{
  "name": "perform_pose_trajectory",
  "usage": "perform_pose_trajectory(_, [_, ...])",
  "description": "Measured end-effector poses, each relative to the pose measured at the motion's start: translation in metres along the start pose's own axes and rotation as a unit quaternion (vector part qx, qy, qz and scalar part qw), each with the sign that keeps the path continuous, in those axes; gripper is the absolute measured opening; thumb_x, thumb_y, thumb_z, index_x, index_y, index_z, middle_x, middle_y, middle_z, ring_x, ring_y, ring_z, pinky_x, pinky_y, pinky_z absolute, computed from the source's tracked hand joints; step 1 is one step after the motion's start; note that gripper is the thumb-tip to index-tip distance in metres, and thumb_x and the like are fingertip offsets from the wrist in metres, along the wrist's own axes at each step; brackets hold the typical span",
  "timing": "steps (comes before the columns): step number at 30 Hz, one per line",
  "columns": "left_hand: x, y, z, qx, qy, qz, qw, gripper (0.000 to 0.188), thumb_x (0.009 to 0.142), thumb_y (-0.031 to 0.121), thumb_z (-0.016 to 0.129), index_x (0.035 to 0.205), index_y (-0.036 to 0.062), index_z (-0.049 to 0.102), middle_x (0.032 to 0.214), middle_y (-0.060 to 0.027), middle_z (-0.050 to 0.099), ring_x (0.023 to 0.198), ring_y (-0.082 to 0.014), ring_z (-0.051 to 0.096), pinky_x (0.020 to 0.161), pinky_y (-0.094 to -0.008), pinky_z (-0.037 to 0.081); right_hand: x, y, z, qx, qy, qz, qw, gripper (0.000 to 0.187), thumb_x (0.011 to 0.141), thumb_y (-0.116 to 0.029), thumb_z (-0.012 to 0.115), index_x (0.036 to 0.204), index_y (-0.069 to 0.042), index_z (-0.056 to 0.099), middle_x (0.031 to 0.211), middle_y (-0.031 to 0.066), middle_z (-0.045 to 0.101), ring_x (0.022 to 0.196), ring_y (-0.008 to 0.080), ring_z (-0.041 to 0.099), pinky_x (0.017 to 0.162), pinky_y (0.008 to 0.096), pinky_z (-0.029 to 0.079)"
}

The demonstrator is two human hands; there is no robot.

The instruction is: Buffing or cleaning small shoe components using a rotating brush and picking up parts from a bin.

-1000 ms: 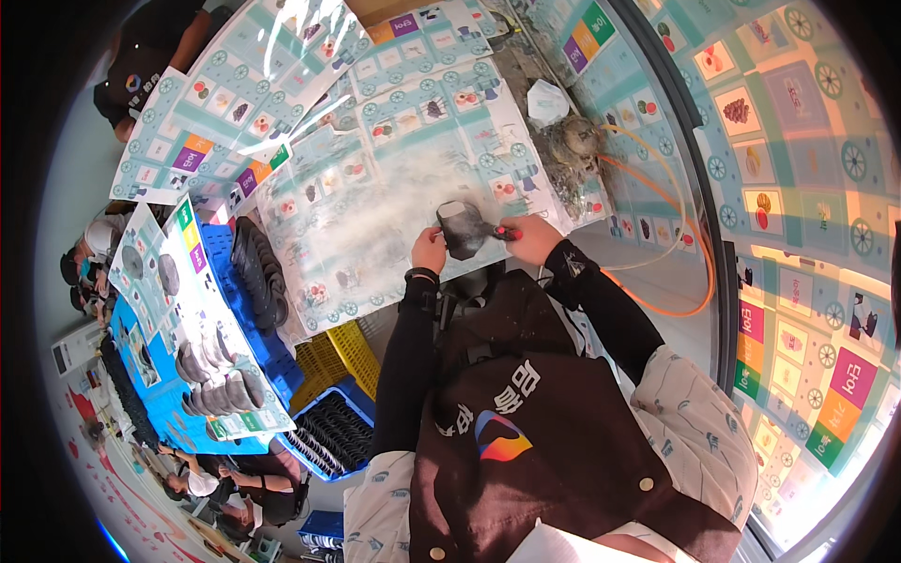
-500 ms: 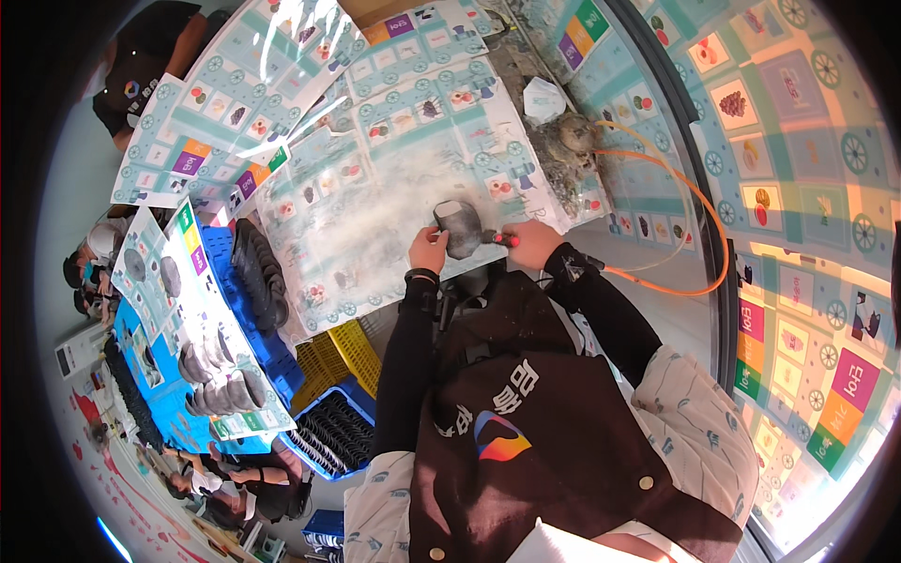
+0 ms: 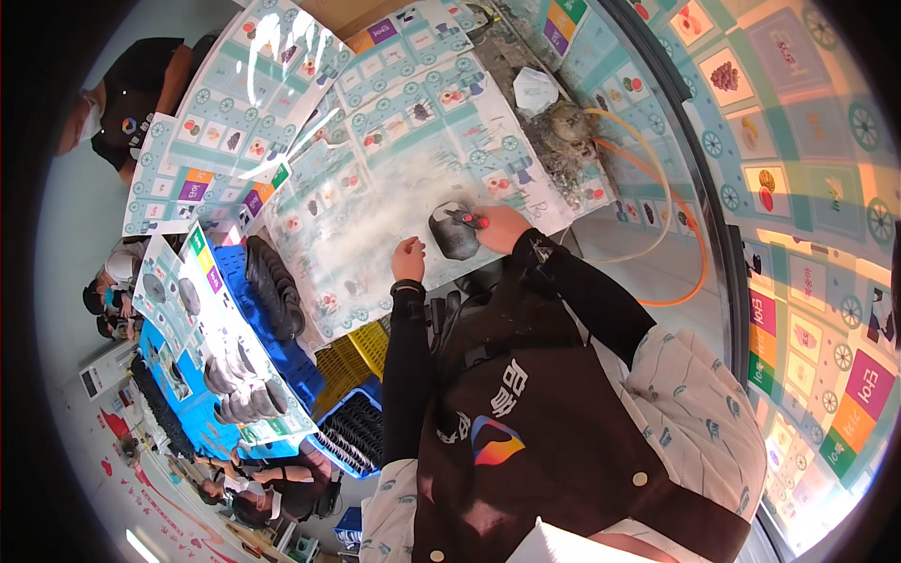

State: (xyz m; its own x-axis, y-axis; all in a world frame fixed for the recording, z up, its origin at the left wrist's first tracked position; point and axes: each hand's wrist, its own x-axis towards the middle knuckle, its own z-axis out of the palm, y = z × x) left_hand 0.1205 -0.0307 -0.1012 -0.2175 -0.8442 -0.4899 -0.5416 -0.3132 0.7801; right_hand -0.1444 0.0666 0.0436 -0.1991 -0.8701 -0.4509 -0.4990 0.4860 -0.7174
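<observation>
Dark rounded piece (image 3: pixel 454 239): on the desk (image 3: pixel 324 246), just inside its near edge and right of its middle; broad side up, with a pale patch at its upper end. Whether it lies quite flat cannot be told.
Right hand (image 3: pixel 504 228): beside the piece at its upper right; grip clamped around a red-and-black tool.
Red-and-black tool (image 3: pixel 472 220): its dark end points left, over the upper part of the piece; whether the two touch cannot be told.
Left hand (image 3: pixel 409 260): left of the piece and apart from it, at the near edge of the desk; fingers loosely bent. Whether the fingertips of this grip meet cannot be told.
Desk surface: covered with fruit-printed sheets, clouded by pale dust toward the middle.
Far right corner: a white faceted object (image 3: pixel 535 92) near a grey, dusty lump (image 3: pixel 568 124); a yellow hose (image 3: pixel 662 178) and an orange hose (image 3: pixel 704 261) loop out to the right.
Crates, left: a blue crate (image 3: pixel 298 363) with a stack of dark curved pieces (image 3: pixel 274 291); beside it, a yellow crate (image 3: pixel 369 349); nearer, a smaller blue crate packed with thin dark pieces (image 3: pixel 349 432).
Upper left: a co-worker in a dark top (image 3: pixel 145 94).
</observation>
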Motion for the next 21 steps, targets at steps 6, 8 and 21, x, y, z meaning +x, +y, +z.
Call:
perform_pose_trajectory(6, [-0.002, -0.020, -0.028, -0.036, 0.064, -0.027, 0.997, 0.033, 0.096, 0.024, 0.061, 0.120, 0.0032, 0.066, 0.101, -0.0100, 0.074, 0.081, -0.0163, 0.070, 0.062, -0.0278, 0.052, 0.003, 0.005, -0.008, -0.008, -0.078, -0.088, 0.993, 0.031, 0.074, -0.015, 0.057, 0.099, -0.006, 0.071, 0.097, 0.0234, 0.069, 0.096, 0.0437, 0.064, 0.084, 0.0515, 0.050])
perform_pose_trajectory(8, [-0.007, -0.021, -0.031, -0.048, 0.074, -0.036, 0.995, 0.032, 0.096, 0.024, 0.061, 0.120, 0.0040, 0.066, 0.101, -0.0097, 0.074, 0.082, -0.0161, 0.070, 0.063, -0.0274, 0.051, 0.005, 0.004, -0.009, 0.000, -0.064, -0.081, 0.995, 0.032, 0.074, -0.015, 0.057, 0.101, -0.007, 0.071, 0.096, 0.0231, 0.069, 0.095, 0.0433, 0.064, 0.085, 0.0509, 0.050])
perform_pose_trajectory(21, [0.007, 0.004, -0.020, -0.036, 0.224, -0.014, 0.974, 0.047, 0.093, 0.038, 0.066, 0.112, -0.0045, 0.065, 0.099, -0.0149, 0.072, 0.087, -0.0225, 0.068, 0.082, -0.0348, 0.052, 0.009, -0.005, -0.038, -0.039, -0.104, -0.113, 0.987, 0.029, 0.076, -0.018, 0.058, 0.100, -0.008, 0.071, 0.093, 0.0221, 0.070, 0.093, 0.0420, 0.066, 0.083, 0.0513, 0.051])
